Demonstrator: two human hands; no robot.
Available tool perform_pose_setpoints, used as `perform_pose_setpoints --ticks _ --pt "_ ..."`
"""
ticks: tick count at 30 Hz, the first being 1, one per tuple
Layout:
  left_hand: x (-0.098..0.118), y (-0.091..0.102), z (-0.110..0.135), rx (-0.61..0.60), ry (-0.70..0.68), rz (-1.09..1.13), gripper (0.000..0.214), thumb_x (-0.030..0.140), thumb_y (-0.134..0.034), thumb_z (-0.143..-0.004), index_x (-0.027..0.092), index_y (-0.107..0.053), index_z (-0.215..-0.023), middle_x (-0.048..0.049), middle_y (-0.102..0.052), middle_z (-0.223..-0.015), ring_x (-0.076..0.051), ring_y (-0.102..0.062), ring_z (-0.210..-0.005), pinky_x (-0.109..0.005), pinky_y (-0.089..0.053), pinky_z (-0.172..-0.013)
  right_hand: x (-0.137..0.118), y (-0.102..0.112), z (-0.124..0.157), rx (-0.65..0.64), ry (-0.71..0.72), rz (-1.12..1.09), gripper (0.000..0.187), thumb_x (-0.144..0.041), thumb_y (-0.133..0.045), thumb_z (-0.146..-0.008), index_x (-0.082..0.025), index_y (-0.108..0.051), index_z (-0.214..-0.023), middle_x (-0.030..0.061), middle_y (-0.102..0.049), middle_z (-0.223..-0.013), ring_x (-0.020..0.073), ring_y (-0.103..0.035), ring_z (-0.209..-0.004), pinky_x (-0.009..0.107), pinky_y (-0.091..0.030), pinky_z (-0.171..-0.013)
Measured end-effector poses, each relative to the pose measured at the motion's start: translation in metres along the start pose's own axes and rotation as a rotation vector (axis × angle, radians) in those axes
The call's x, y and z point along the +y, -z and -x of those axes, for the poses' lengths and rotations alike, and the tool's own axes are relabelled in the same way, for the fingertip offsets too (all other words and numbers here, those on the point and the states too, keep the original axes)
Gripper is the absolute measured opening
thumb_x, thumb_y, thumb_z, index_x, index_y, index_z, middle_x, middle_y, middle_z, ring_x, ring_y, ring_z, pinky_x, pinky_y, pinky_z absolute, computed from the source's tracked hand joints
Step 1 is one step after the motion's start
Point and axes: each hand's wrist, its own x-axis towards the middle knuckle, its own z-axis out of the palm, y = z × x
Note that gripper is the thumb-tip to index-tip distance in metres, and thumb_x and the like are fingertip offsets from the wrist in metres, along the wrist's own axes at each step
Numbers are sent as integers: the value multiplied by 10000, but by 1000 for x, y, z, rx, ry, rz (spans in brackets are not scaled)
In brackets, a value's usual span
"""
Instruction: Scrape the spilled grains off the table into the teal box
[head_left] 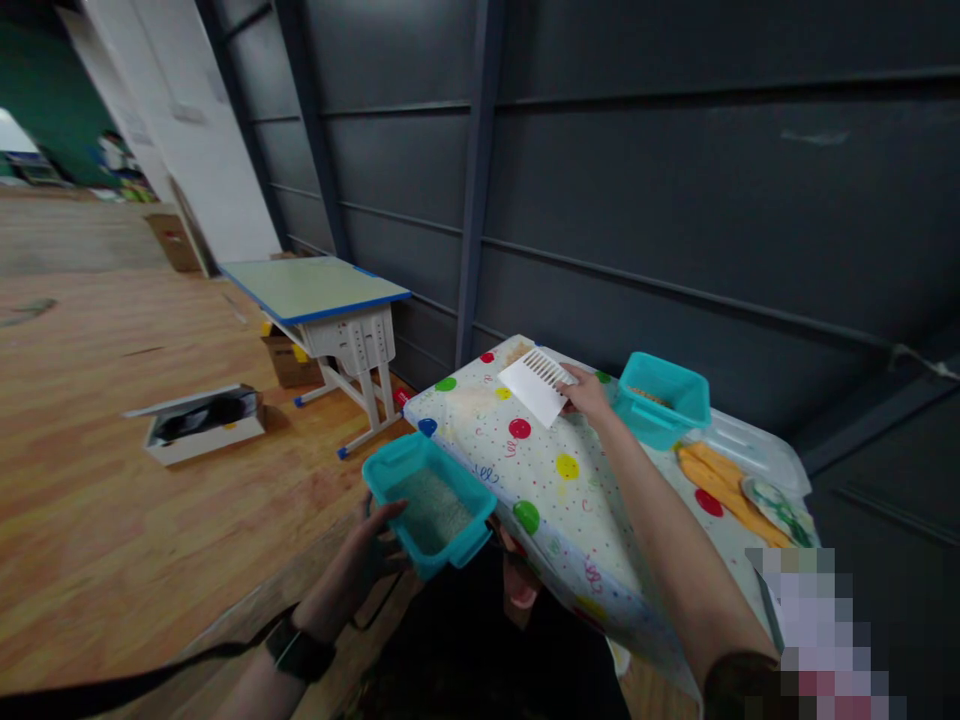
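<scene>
My left hand (373, 553) grips the near end of a teal plastic container (430, 502) with pale grains inside, held off the table's left edge. My right hand (586, 394) reaches across the table and pinches a white slotted scoop (535, 385) by its edge, lifted over the polka-dot tablecloth (540, 475). A second teal container (663, 398) stands just right of that hand, with brownish grains inside.
A clear plastic lid (757, 450), orange pieces (721, 482) and a patterned plate (780, 508) lie at the table's right. A blue-edged desk (315, 288) and an open white box (204, 423) stand on the wooden floor to the left. A dark metal wall runs behind.
</scene>
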Motion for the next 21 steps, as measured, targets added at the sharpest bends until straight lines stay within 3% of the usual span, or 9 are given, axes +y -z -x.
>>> perform_pose_setpoints --ticks 6,13,21 --pt "-1 0 3 -11 -28 -1 869 454 -891 -831 378 -423 -1559 -76 -726 -1116 -302 -818 -775 -458 -670 -672 -4 -9 22 -191 -50 -89 700 -96 -782 -708 -180 -777 -1403 5 -779 -755 158 -658 -543 272 -604 -459" --pt "6 -7 18 -53 -45 7 774 412 -880 -849 345 -476 -1506 -77 -730 -1149 -269 -809 -782 -422 -672 -665 -12 -5 61 -329 -22 -89 678 -172 -808 -740 -197 -771 -1417 55 -827 -907 202 -722 -643 311 -634 -495" --pt "6 -16 26 -20 -51 73 778 370 -914 -803 331 -474 -1444 -73 -712 -1190 -257 -797 -755 -405 -655 -615 -13 13 69 -142 50 -84 701 -216 -796 -766 -187 -731 -1463 47 -810 -875 190 -687 -575 306 -605 -439"
